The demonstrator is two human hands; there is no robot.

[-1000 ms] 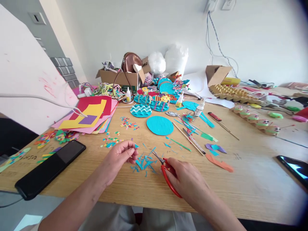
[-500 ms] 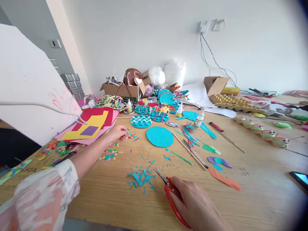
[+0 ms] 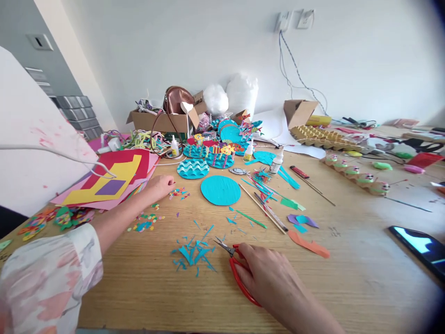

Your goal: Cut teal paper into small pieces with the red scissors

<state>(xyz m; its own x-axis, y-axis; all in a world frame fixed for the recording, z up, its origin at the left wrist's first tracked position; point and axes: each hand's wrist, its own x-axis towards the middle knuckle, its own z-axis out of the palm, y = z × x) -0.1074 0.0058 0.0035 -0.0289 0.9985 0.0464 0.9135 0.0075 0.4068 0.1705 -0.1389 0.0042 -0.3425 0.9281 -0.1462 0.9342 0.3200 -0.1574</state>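
Clamping the grip of the right hand (image 3: 267, 271) on red-handled scissors (image 3: 229, 251), near the front of the worktop (image 3: 139, 292), with slightly parted blades pointing toward blue paper scraps (image 3: 187, 255). Holding the left hand (image 3: 160, 186) out just beside small coloured paper bits (image 3: 180, 193), with fingertips drawn together; cannot tell whether pinching anything. Farther out, showing a blue disc (image 3: 220, 190) lying flat between those bits and a wooden stick (image 3: 262, 208), with a white bottle (image 3: 276, 162) upright behind.
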